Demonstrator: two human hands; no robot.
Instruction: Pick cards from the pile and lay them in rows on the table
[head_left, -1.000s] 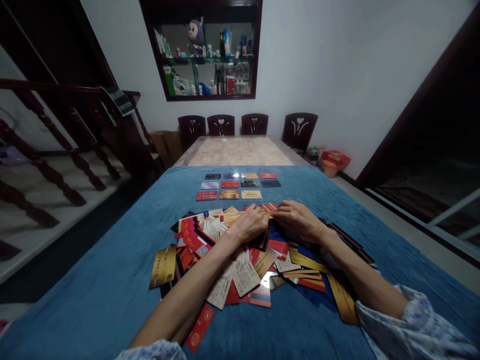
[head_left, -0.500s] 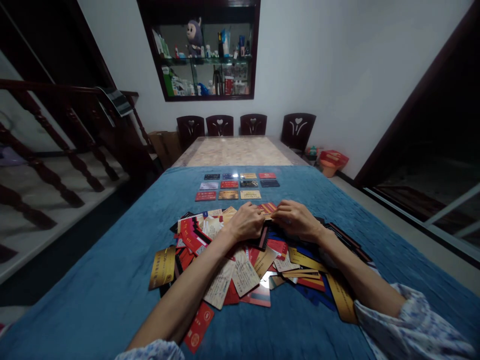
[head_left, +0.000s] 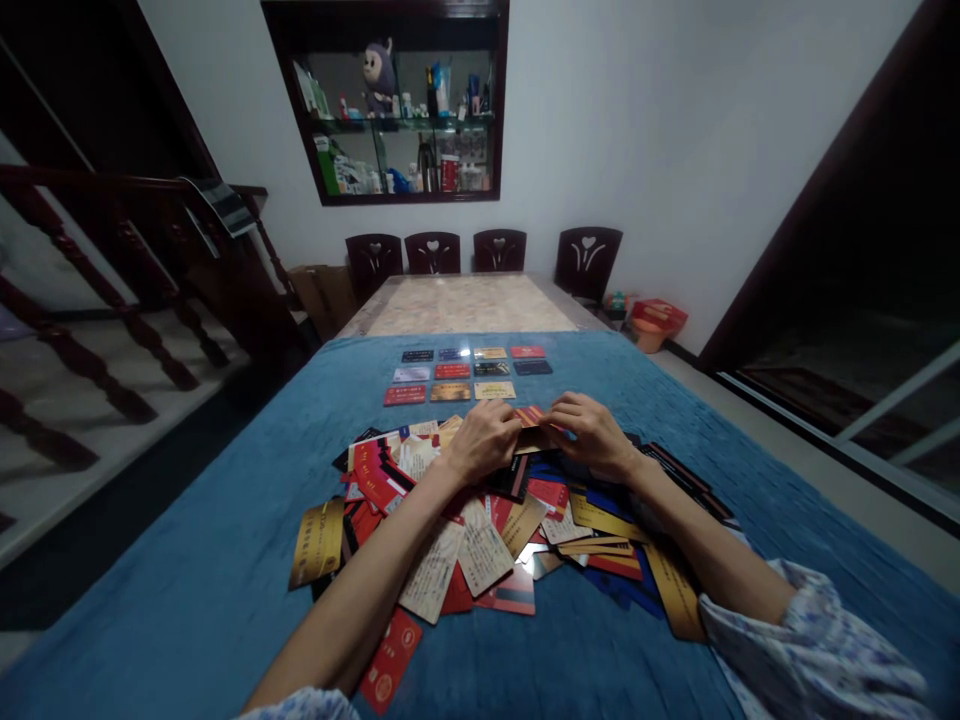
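Note:
Both of my hands are at the far edge of a heap of plastic cards [head_left: 486, 545], red, gold, white, blue and black. My left hand [head_left: 484, 440] has its fingers curled on the left end of a red-and-gold striped card [head_left: 529, 415]. At that card's right end, my right hand [head_left: 589, 435] pinches with thumb and fingers. A gold-brown card [head_left: 534, 438] shows just below it, between the hands; my fingers hide the ends of both. Farther off, several cards lie in rows, among them a pale gold card [head_left: 494, 390] nearest my hands.
A blue cloth [head_left: 225, 560] covers the near part of the table, and a marbled tabletop [head_left: 472, 303] shows beyond it. Several dark chairs [head_left: 589, 262] stand at the far end. One gold card [head_left: 318, 540] and a red card [head_left: 391, 660] stick out of the heap.
Between my hands, more of the gold-brown card shows below the striped one. My hands stay at nearly the same place over the heap. The whole view has shifted slightly.

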